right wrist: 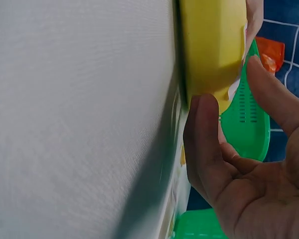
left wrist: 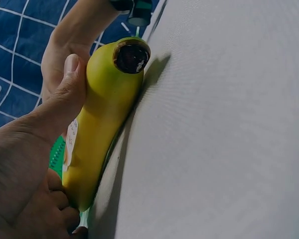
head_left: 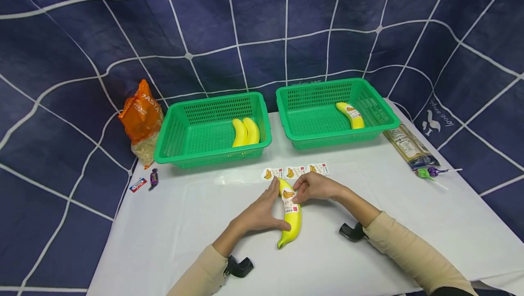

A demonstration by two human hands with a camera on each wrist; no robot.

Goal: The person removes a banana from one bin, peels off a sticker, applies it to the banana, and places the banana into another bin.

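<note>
A yellow banana (head_left: pixel 292 223) lies on the white table with its stem end toward me. On its upper side is a white label (head_left: pixel 289 201) with a banana picture. My left hand (head_left: pixel 259 208) holds the banana from the left, thumb near the stem end and fingers by the far end. From the right, my right hand (head_left: pixel 314 187) touches the banana, its thumb at the label's edge. The right wrist view shows the right fingers (right wrist: pixel 207 119) bent against the banana's side. Just beyond the hands lies a backing strip with several labels (head_left: pixel 294 172).
Two green baskets stand at the back: the left one (head_left: pixel 213 156) contains two unlabelled bananas (head_left: pixel 246 132), the right one (head_left: pixel 327 140) a labelled banana (head_left: pixel 351 115). An orange pasta bag (head_left: pixel 143 118) and small candies (head_left: pixel 153 178) lie left; a flat packet (head_left: pixel 411 146) and lollipops (head_left: pixel 431 172) lie right.
</note>
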